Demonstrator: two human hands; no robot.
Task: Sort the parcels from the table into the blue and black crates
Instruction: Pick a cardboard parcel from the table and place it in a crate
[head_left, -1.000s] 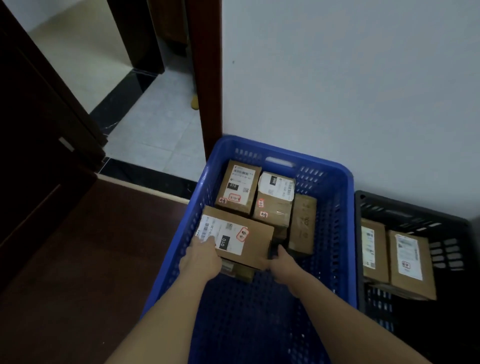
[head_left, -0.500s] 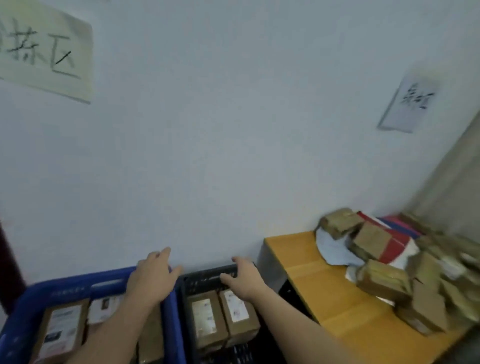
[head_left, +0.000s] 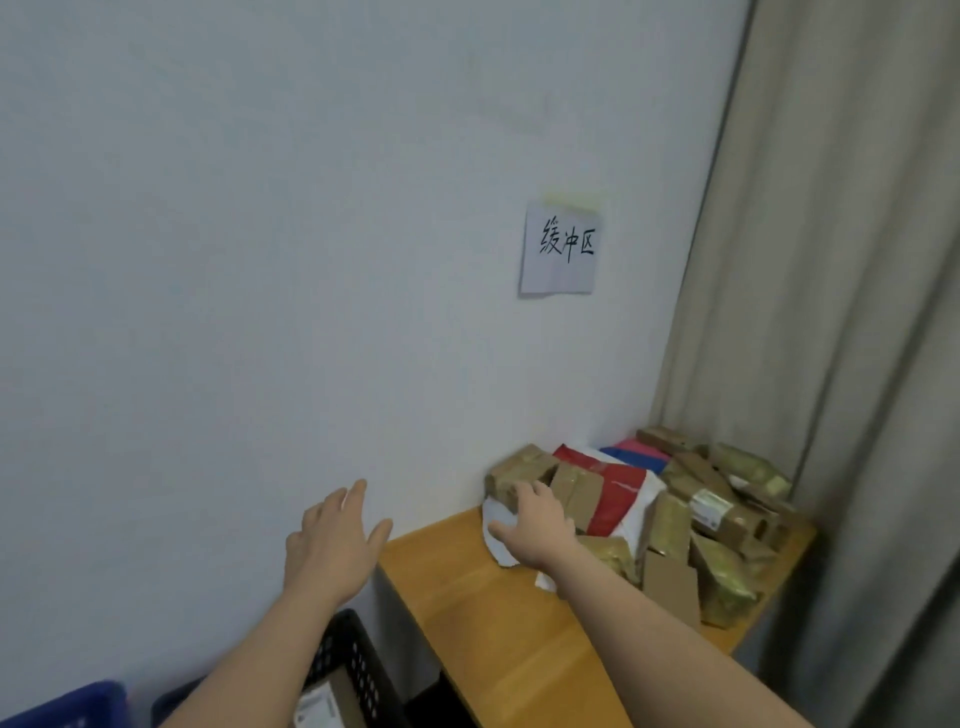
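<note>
The parcels (head_left: 670, 514) lie heaped on the counter (head_left: 498, 623) against the wall. The right hand (head_left: 535, 525), fingers spread, reaches the pile's near edge; the left hand (head_left: 332, 545) hovers spread and empty short of it. Best to take a top box, not a buried one.

I read one sign: a white paper sheet (head_left: 560, 248) taped to the wall (head_left: 260, 260) above the parcel pile (head_left: 675, 514), handwritten in black with three characters, 缓冲区. Below and left of the sheet, a box in the black crate (head_left: 358, 670) carries a white shipping label (head_left: 319, 709), but I cannot make out its print.
</note>
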